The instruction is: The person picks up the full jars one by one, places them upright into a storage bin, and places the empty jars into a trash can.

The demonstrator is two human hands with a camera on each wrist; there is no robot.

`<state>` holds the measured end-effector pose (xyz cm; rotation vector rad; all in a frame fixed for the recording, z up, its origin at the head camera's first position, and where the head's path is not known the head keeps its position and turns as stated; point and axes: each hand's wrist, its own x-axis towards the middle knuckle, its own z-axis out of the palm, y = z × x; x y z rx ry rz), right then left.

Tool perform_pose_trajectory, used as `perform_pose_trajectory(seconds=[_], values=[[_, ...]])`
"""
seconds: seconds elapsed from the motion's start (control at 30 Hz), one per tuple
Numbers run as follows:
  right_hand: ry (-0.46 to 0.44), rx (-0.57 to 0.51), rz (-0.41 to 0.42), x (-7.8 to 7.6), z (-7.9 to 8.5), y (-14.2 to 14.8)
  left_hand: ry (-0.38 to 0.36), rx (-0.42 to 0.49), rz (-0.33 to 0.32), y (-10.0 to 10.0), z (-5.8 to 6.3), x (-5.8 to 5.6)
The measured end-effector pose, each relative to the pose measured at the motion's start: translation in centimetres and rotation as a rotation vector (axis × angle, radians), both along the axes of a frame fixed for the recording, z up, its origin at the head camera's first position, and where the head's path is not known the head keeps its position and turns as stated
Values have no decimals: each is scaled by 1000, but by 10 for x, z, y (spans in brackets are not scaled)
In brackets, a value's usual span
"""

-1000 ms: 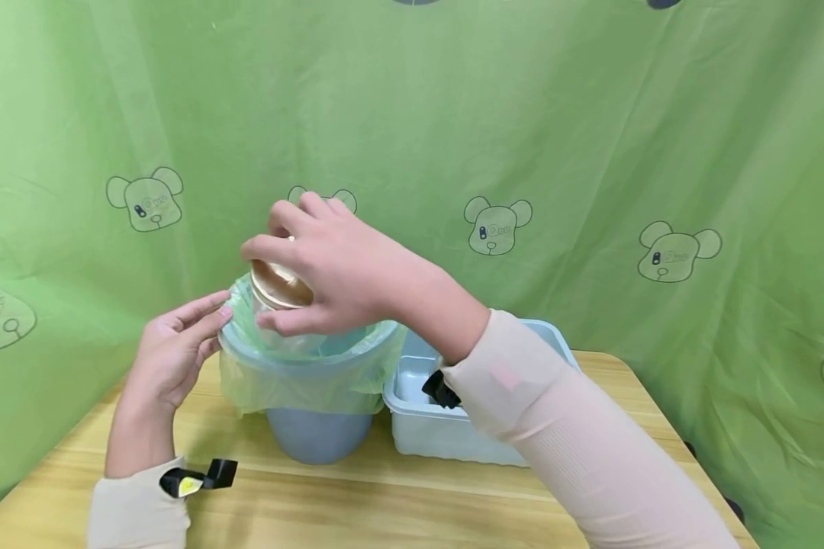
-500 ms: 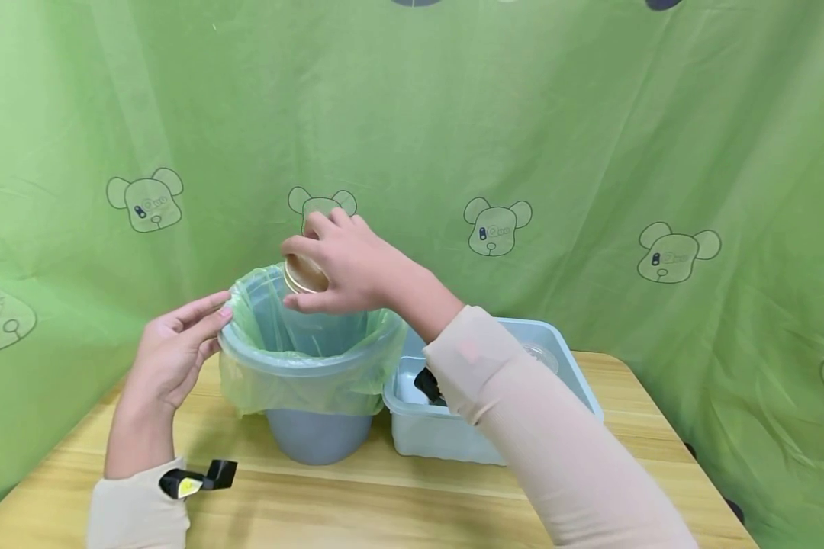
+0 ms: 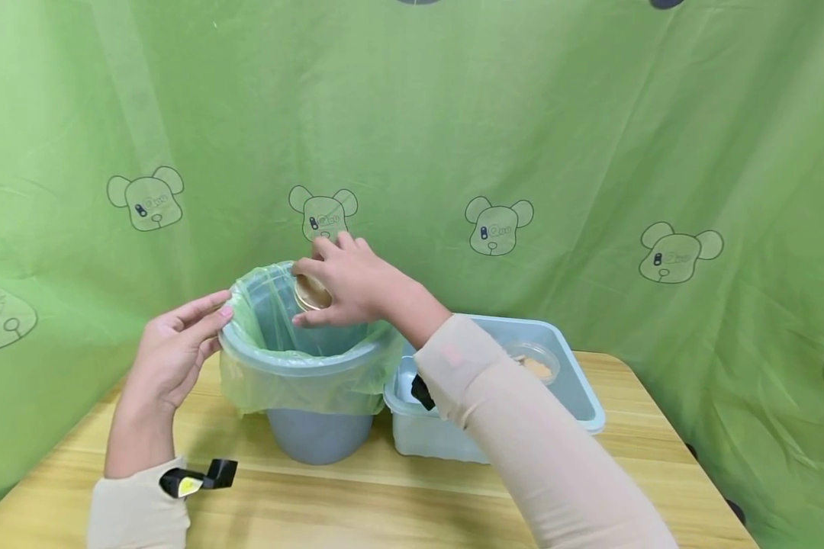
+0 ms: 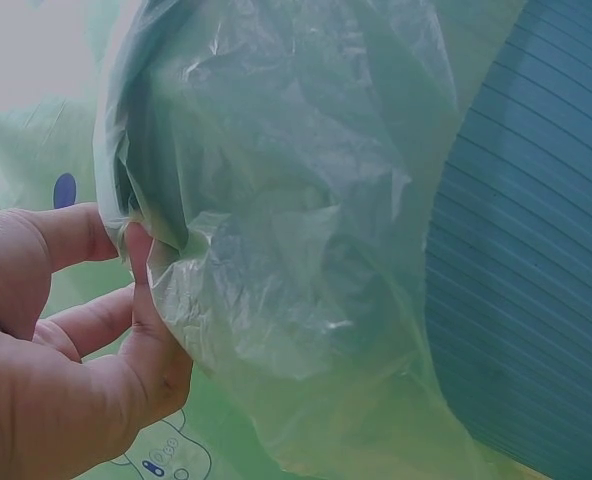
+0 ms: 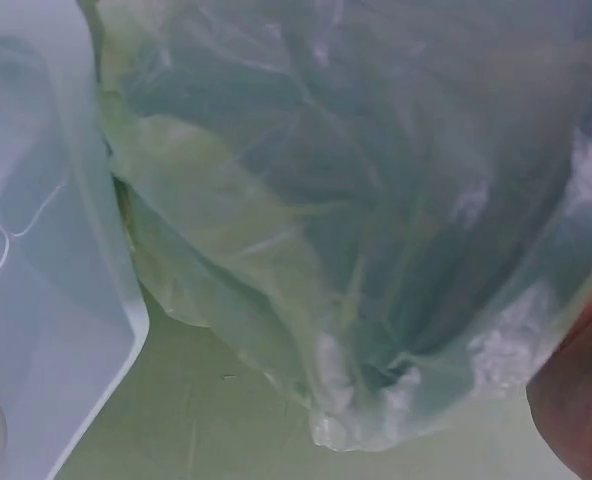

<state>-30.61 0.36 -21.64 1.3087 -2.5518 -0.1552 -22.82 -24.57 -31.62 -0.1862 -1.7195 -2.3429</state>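
A blue-grey bin [image 3: 319, 438] stands on the table, lined with a thin green plastic bag [image 3: 302, 389] folded over its rim. My left hand [image 3: 178, 351] pinches the bagged rim on its left side; in the left wrist view, thumb and fingers [image 4: 161, 365] grip the bag edge. Above the bin's opening, my right hand [image 3: 357, 286] holds a round gold-coloured container [image 3: 312, 293], tilted, with fingers and thumb around it. Its lower part is hidden by the hand. In the right wrist view only a bit of the right hand [image 5: 576, 390] shows beside the bag.
Right of the bin, close beside it, stands a light blue plastic tub [image 3: 590, 412]. A clear round dish [image 3: 545, 358] with beige pieces lies inside it. The right sleeve [image 3: 501, 404] covers part of the tub. A wooden table [image 3: 357, 511] and green curtain [image 3: 412, 114] surround them.
My right hand moved right with the container, then lowered slightly toward the bin's opening. The dish in the tub came into view. My left hand stayed on the rim.
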Motion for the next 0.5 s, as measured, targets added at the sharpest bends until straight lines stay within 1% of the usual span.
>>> perform_pose_trajectory(seconds=[0.27, 0.5], values=[[-22, 31, -12, -2, -7, 0, -1, -5, -3, 0, 0, 0], [-29, 45, -17, -3, -8, 2, -7, -9, -2, -1, 0, 0]])
